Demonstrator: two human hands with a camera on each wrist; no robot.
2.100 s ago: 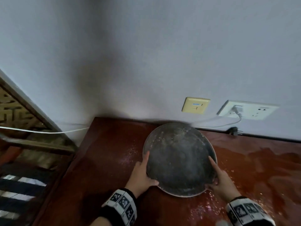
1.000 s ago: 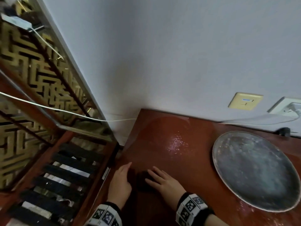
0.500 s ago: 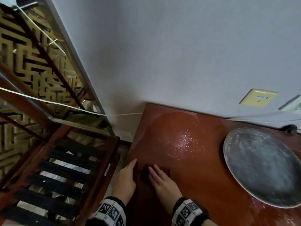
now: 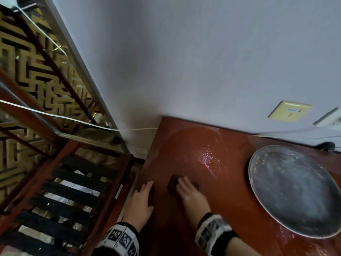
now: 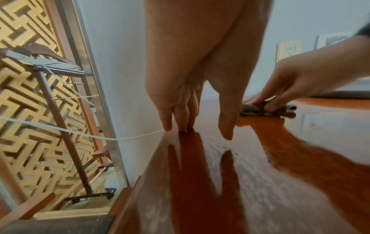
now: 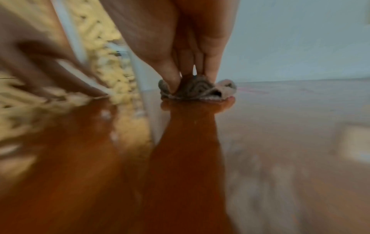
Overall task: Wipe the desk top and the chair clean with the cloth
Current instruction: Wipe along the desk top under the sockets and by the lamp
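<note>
at the far left a gold fret-patterned screen (image 4: 27, 71) is seen behind a dark red slatted rack (image 4: 70, 191), and a thin white cable (image 4: 73, 119) is strung across them toward the pale wall (image 4: 184, 52). next comes the left edge of the glossy red-brown desk top (image 4: 230, 200), whose corner is set against that wall. the left hand (image 4: 141, 202) is laid flat along this left edge, its fingers (image 5: 180, 114) straight and pressed close together, tips touching the wood, the thumb held a little apart; nothing is gripped by it. just to the right, a small dark folded cloth (image 4: 173, 182) is found lying on the desk top near the front left corner, and it is pressed down under the right hand (image 4: 190, 193). in the right wrist view the cloth (image 6: 192, 90) is seen bunched beneath fingertips (image 6: 172, 79) held close together and nearly straight, pushing into the fabric; whether any of it is pinched cannot be told because of blur. beyond the cloth, a patch of pale specks (image 4: 208, 156) is scattered over a sheen on the wood. further right a large round metal tray (image 4: 295, 191) is resting flat on the desk, well apart from both hands. on the wall above it a yellowed switch plate (image 4: 289, 111) and the edge of a white socket (image 4: 330, 119) are mounted.
</note>
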